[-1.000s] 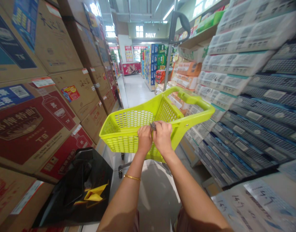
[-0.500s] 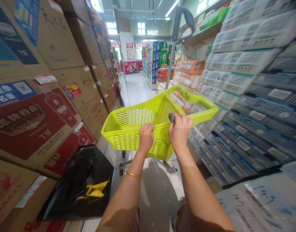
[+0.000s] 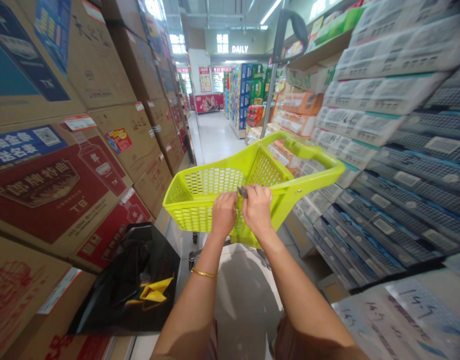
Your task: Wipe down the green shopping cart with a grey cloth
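A lime-green shopping cart (image 3: 188,216) with a perforated basket stands crosswise before me, its handle (image 3: 327,175) to the right. My left hand (image 3: 224,215) is closed over the near rim of the basket, fingers curled inward. Close beside it, my right hand (image 3: 258,207) presses a small dark grey bunched cloth (image 3: 242,192) against the same rim. Much of that cloth is hidden under the fingers. Nothing shows inside the visible part of the basket.
Stacked cartons (image 3: 57,190) line the left side, with a black bag (image 3: 140,310) in front of them. Packs of tissue (image 3: 387,95) and dark blue packs (image 3: 387,200) are piled on the right. A grey upright handle (image 3: 290,37) rises behind the cart. Tiled floor (image 3: 211,135) runs onward beyond.
My right hand has slid left along the rim with the cloth, from near the handle end to beside my left hand. My left hand keeps its place on the rim.
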The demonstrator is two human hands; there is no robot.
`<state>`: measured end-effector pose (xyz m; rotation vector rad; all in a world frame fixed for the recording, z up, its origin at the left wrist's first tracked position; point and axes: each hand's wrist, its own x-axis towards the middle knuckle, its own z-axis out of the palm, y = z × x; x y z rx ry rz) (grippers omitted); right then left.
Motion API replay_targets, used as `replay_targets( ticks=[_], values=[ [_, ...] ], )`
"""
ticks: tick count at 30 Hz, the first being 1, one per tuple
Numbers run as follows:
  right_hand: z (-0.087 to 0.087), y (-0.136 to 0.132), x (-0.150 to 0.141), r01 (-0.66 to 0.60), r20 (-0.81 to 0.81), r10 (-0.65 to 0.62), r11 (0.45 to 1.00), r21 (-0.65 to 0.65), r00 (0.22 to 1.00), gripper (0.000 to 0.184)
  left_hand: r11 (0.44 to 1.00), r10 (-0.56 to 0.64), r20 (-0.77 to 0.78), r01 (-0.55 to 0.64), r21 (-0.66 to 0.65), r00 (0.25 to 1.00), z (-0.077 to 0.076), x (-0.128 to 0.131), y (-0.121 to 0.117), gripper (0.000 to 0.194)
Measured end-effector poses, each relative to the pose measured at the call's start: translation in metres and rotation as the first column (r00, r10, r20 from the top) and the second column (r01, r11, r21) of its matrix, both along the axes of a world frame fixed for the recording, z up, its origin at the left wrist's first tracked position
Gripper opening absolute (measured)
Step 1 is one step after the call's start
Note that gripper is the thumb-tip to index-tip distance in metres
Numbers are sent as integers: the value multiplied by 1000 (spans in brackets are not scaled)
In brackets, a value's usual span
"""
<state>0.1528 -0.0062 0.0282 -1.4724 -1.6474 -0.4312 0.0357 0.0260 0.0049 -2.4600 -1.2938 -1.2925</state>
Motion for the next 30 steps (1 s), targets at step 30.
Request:
replay_targets(
  ticks=[30],
  values=[
    [2,-4,13,129,-38,-129,992,9,991,27,991,49,-123,-64,-116,991,-5,-21,-11,29]
  ],
)
